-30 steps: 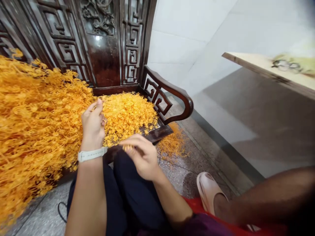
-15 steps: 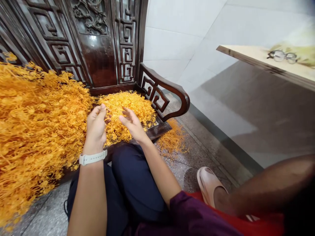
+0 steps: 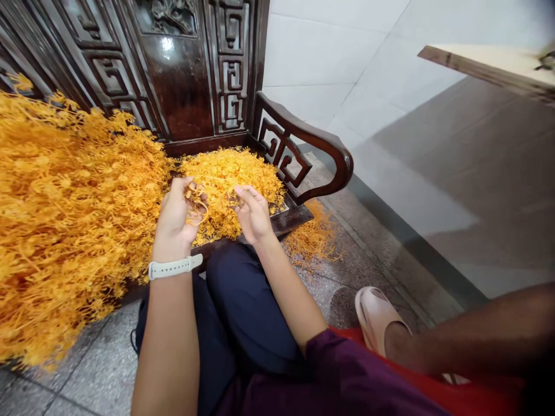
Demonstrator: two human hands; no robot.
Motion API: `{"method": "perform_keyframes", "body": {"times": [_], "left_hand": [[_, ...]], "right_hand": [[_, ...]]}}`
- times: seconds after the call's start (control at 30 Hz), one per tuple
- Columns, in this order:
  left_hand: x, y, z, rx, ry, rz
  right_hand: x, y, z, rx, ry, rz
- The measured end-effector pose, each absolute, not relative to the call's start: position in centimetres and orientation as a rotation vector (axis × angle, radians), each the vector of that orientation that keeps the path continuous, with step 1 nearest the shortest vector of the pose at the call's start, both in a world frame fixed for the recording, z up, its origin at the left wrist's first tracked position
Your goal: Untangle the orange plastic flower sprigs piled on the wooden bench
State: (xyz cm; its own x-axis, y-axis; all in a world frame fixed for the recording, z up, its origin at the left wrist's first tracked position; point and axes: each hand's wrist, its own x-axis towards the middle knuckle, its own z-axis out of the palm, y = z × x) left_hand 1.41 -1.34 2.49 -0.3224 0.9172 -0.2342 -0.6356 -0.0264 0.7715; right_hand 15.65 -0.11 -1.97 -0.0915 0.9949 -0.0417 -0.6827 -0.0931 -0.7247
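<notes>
My left hand (image 3: 176, 216), with a pale watch strap (image 3: 173, 267) on its wrist, is closed around a yellow artificial-flower sprig (image 3: 196, 207) with curling pieces. Facing it, my right hand (image 3: 254, 218) pinches the sprig's other side between thumb and fingertips; its exact tip blends into the yellow behind. Both hands hover over the near edge of a smaller heap of yellow flower pieces (image 3: 247, 170) on a dark wooden bench seat (image 3: 295, 221). To the left of my hands rises a much larger pile of yellow flower sprays (image 3: 78, 214).
The bench has a carved back (image 3: 182, 86) and a curved armrest (image 3: 321, 141) at right. Yellow stems (image 3: 314, 237) lie on the floor beside it. A wooden board (image 3: 485, 63) juts from the upper right. Another person's foot in a slide sandal (image 3: 377, 315) is close by.
My right hand, its fingers apart before, now pinches the sprig. More curled yellow pieces show at my left hand. The whole view has shifted, leaving the glasses on the board mostly out of frame.
</notes>
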Motion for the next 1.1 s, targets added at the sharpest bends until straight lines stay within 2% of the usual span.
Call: {"method": "perform_keyframes", "body": {"times": [0.3,0.57,0.83,1.1], "left_hand": [[1.6,-1.5,2.8,0.381,0.974,1.635],[1.6,-3.1,5.0,0.375,0.583,1.388],[0.5,-3.3,4.9,0.459,0.544,1.354],[1.6,-5.5,4.1,1.022,0.607,1.159]], "right_hand": [[16.1,-0.4,-1.1,-0.566,-0.540,1.695],[17.5,-0.5,-0.9,-0.365,-0.348,1.941],[17.7,0.1,-1.5,-0.428,-0.419,1.880],[16.1,1.9,-2.9,-0.672,-0.454,1.616]]}}
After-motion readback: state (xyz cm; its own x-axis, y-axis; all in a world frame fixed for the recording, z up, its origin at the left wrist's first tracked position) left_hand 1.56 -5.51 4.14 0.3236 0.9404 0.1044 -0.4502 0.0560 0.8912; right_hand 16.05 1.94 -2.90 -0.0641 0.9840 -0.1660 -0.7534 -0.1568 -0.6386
